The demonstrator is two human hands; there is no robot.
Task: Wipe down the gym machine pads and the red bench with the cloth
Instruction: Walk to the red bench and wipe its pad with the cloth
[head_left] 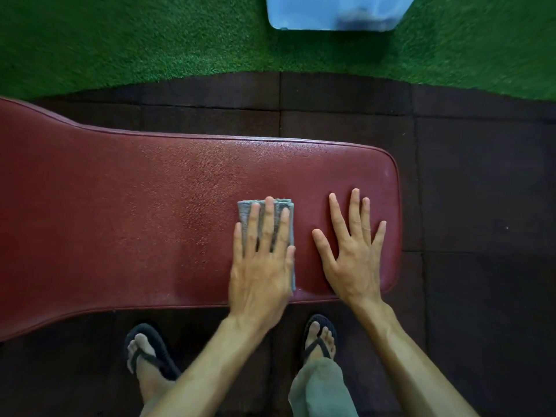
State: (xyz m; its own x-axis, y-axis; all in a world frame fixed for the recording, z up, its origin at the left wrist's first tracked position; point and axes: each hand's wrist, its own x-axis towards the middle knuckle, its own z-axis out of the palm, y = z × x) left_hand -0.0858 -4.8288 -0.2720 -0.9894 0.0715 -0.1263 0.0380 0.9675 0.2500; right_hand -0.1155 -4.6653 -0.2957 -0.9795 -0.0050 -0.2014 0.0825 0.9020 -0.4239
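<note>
The red padded bench [135, 212] lies across the view from left to right, with its rounded end at the right. A folded grey cloth [245, 210] rests on the bench top. My left hand [260, 260] lies flat on the cloth with fingers spread, pressing it onto the pad. My right hand [353, 254] rests flat on the bare pad just right of the cloth, fingers apart, holding nothing. No machine pads are in view.
Dark rubber floor tiles [481, 206] surround the bench. Green artificial turf [120, 40] lies beyond it. A light blue plastic container [331, 13] stands on the turf at the top. My feet in black sandals [150, 353] stand below the bench's near edge.
</note>
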